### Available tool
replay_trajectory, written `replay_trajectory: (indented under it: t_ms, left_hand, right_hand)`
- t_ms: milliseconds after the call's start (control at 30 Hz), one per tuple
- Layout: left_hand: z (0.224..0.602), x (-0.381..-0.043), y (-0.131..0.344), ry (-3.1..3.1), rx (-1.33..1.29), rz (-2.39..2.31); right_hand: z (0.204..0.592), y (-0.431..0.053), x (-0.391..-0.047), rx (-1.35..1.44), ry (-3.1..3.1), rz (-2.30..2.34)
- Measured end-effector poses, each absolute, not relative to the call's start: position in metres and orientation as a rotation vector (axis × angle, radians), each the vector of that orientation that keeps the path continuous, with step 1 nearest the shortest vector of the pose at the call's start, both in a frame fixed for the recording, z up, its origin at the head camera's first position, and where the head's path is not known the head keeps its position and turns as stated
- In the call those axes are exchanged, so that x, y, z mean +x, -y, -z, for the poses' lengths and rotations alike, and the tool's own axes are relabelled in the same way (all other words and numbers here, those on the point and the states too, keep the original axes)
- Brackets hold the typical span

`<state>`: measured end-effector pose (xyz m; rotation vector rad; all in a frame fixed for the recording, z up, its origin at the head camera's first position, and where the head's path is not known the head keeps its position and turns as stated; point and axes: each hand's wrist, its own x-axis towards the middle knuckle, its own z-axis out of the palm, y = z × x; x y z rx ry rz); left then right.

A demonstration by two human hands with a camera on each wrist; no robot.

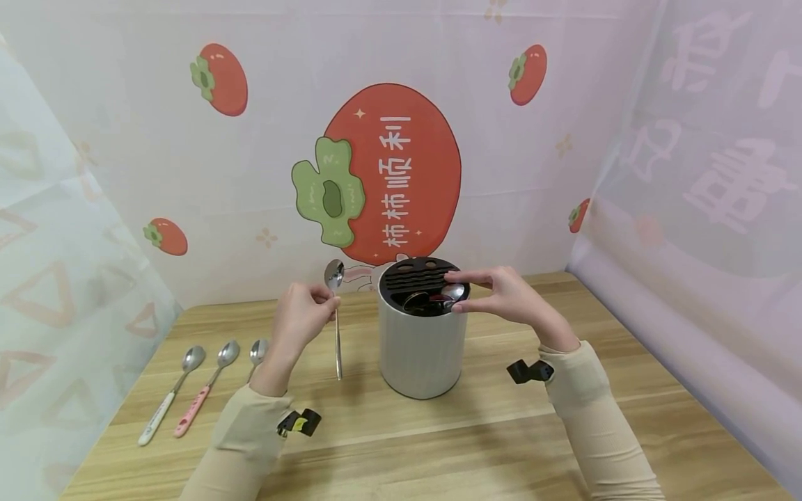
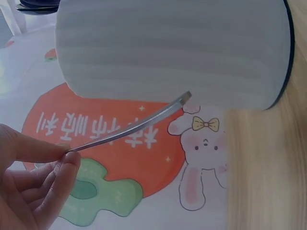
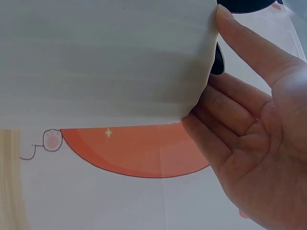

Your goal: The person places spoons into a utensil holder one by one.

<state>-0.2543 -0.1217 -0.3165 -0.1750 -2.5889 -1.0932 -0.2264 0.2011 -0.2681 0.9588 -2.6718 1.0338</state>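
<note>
Best to lift the steel spoon (image 1: 335, 275), pinched bowl up in the left hand (image 1: 305, 311) just left of the utensil holder (image 1: 422, 351) on the bench (image 1: 401, 452), well clear — then lower gently beside the utensils (image 1: 452, 293) inside. Steady the utensil holder with the right hand (image 1: 504, 298), spread against it.

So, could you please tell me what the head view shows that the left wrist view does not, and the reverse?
Only the head view shows the three spoons on the table and the right hand. Only the left wrist view shows the printed yellow bow. Both show the left hand pinching a slim spoon, and the white container.
</note>
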Motion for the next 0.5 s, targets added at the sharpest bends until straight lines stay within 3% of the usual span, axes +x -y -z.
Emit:
replay_trajectory:
  t_ms: [500]
  left_hand:
    - [0.293,-0.246,0.102,2.472,-0.242,1.100]
  right_hand:
    - [0.293,-0.213,-0.251,0.933,2.660,-1.039]
